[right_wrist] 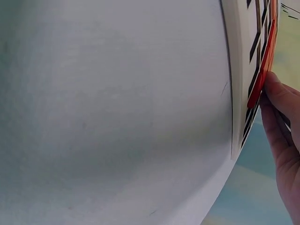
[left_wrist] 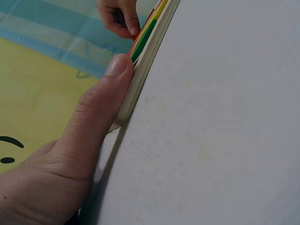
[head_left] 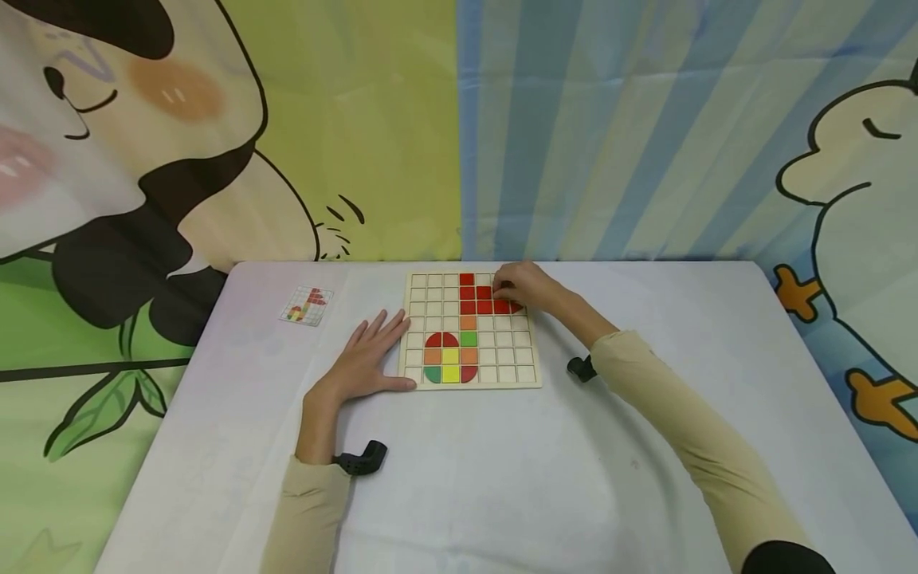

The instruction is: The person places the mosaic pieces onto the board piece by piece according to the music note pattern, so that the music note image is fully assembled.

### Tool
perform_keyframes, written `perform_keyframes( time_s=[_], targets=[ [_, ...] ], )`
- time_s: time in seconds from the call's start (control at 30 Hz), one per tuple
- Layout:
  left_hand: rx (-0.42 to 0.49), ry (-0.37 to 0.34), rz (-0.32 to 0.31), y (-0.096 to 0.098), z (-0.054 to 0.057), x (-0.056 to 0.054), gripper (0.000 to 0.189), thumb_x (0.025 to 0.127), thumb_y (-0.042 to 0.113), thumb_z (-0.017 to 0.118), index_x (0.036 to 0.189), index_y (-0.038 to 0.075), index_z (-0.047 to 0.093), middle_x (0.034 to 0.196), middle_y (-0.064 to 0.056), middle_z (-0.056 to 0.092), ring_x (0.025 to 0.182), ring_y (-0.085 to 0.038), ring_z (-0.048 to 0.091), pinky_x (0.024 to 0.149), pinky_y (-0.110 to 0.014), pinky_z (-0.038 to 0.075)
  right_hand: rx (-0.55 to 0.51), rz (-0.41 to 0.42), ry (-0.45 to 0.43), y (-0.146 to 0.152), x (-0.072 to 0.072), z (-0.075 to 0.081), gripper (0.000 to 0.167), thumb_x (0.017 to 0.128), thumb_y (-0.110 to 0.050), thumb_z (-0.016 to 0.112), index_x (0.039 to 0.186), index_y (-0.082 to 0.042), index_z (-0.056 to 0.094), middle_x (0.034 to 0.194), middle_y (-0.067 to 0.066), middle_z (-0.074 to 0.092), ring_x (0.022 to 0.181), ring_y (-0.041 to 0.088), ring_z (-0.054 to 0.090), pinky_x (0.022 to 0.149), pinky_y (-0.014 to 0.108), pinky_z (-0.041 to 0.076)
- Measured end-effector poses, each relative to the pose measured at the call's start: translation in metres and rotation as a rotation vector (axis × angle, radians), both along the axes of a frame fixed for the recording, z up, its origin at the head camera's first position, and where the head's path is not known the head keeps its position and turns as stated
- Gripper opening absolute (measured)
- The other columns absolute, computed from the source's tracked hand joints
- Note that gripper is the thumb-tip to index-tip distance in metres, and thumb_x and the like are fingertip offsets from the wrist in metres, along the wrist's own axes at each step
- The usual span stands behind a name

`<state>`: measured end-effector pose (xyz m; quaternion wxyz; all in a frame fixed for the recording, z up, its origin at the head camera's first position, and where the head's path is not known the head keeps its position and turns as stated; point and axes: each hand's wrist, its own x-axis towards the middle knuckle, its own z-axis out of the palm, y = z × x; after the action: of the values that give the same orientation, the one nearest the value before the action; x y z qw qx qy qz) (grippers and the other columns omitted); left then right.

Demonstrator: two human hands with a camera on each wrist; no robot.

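A pale wooden grid board lies on the white table, with red, orange, yellow and green tiles in some of its squares. My left hand is spread along the board's left side; its thumb lies along the front edge in the left wrist view. Over the upper right of the board, my right hand has thumb and fingers brought together at a red tile. In the right wrist view the thumb tip touches that tile; my fingers partly hide the grip. A rounded group of tiles sits lower left on the grid.
A small printed card with a coloured grid pattern lies left of the board. White cloth covers the table, whose far edge meets a cartoon-patterned backdrop. Each wrist wears a black camera mount.
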<state>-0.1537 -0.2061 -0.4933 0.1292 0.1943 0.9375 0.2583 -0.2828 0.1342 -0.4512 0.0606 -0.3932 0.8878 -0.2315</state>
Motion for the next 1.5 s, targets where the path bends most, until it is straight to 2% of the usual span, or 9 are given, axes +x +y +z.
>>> perform_keyframes(
  time_s=[0.23, 0.4, 0.57, 0.73, 0.93, 1.03, 1.13, 1.27, 1.5],
  targets=[
    [0.001, 0.007, -0.005, 0.0, -0.003, 0.001, 0.114, 0.079, 0.059, 0.084, 0.166, 0.016, 0.024, 0.175, -0.002, 0.014, 0.163, -0.032, 0.002, 0.131, -0.054, 0.0, 0.037, 0.077, 0.004, 0.004, -0.003, 0.002, 0.01, 0.095, -0.007, 0.073, 0.097, 0.001, 0.079, 0.1, 0.016, 0.078, 0.094, 0.031, 0.073, 0.085, 0.044, 0.061],
    [0.007, 0.011, -0.005, -0.001, -0.002, 0.0, 0.115, 0.078, 0.058, 0.084, 0.166, 0.016, 0.024, 0.176, -0.002, 0.014, 0.163, -0.031, 0.002, 0.131, -0.054, -0.001, 0.088, 0.096, 0.006, 0.006, 0.003, 0.013, 0.012, 0.095, -0.006, 0.072, 0.102, 0.001, 0.08, 0.106, 0.017, 0.073, 0.097, 0.031, 0.07, 0.086, 0.043, 0.06],
    [0.002, 0.009, -0.001, -0.001, -0.001, 0.0, 0.115, 0.079, 0.058, 0.084, 0.166, 0.016, 0.023, 0.176, -0.002, 0.013, 0.163, -0.031, 0.002, 0.131, -0.054, -0.001, 0.059, -0.038, -0.012, 0.025, 0.023, 0.032, 0.025, 0.097, -0.008, 0.072, 0.119, 0.001, 0.075, 0.116, 0.02, 0.067, 0.099, 0.035, 0.067, 0.084, 0.046, 0.06],
    [0.009, 0.015, -0.007, -0.001, -0.001, 0.0, 0.114, 0.079, 0.057, 0.084, 0.166, 0.015, 0.023, 0.175, -0.003, 0.014, 0.163, -0.032, 0.002, 0.131, -0.054, -0.001, 0.064, -0.186, -0.006, 0.067, 0.039, 0.043, 0.038, 0.095, -0.007, 0.074, 0.133, -0.001, 0.068, 0.127, 0.021, 0.065, 0.108, 0.039, 0.066, 0.087, 0.051, 0.059],
    [0.002, 0.018, -0.009, -0.001, -0.001, 0.0, 0.115, 0.079, 0.057, 0.084, 0.166, 0.015, 0.023, 0.175, -0.003, 0.014, 0.163, -0.033, 0.002, 0.131, -0.055, 0.0, 0.122, -0.266, -0.043, 0.106, 0.048, 0.035, 0.039, 0.094, -0.007, 0.074, 0.133, -0.003, 0.069, 0.133, 0.021, 0.065, 0.117, 0.039, 0.064, 0.092, 0.054, 0.057],
    [-0.002, 0.022, -0.011, -0.001, -0.001, 0.001, 0.115, 0.078, 0.058, 0.083, 0.166, 0.015, 0.023, 0.175, -0.004, 0.014, 0.163, -0.033, 0.003, 0.131, -0.056, 0.001, 0.145, -0.29, -0.042, 0.117, 0.05, 0.027, 0.036, 0.095, -0.007, 0.074, 0.13, -0.002, 0.071, 0.131, 0.02, 0.067, 0.113, 0.037, 0.066, 0.09, 0.053, 0.058],
    [-0.002, 0.019, -0.008, -0.001, -0.001, 0.001, 0.115, 0.078, 0.058, 0.083, 0.166, 0.015, 0.023, 0.175, -0.004, 0.014, 0.163, -0.033, 0.002, 0.131, -0.056, 0.001, 0.155, -0.294, -0.033, 0.123, 0.05, 0.019, 0.028, 0.094, -0.006, 0.074, 0.122, 0.0, 0.075, 0.121, 0.019, 0.07, 0.102, 0.033, 0.069, 0.083, 0.05, 0.06],
    [-0.005, 0.012, -0.003, -0.001, -0.001, 0.002, 0.115, 0.079, 0.058, 0.083, 0.166, 0.015, 0.023, 0.175, -0.003, 0.013, 0.163, -0.032, 0.002, 0.131, -0.055, 0.0, 0.146, -0.247, -0.013, 0.126, 0.047, 0.008, 0.018, 0.092, 0.001, 0.074, 0.109, 0.004, 0.077, 0.109, 0.02, 0.072, 0.093, 0.033, 0.069, 0.081, 0.047, 0.061],
    [-0.004, 0.015, -0.005, -0.001, -0.002, 0.001, 0.114, 0.079, 0.057, 0.084, 0.166, 0.015, 0.023, 0.175, -0.003, 0.014, 0.163, -0.032, 0.002, 0.131, -0.055, 0.0, 0.132, -0.153, 0.05, 0.129, 0.042, 0.0, 0.017, 0.09, 0.008, 0.072, 0.107, 0.006, 0.075, 0.111, 0.022, 0.073, 0.103, 0.039, 0.07, 0.087, 0.049, 0.061]
  ],
)
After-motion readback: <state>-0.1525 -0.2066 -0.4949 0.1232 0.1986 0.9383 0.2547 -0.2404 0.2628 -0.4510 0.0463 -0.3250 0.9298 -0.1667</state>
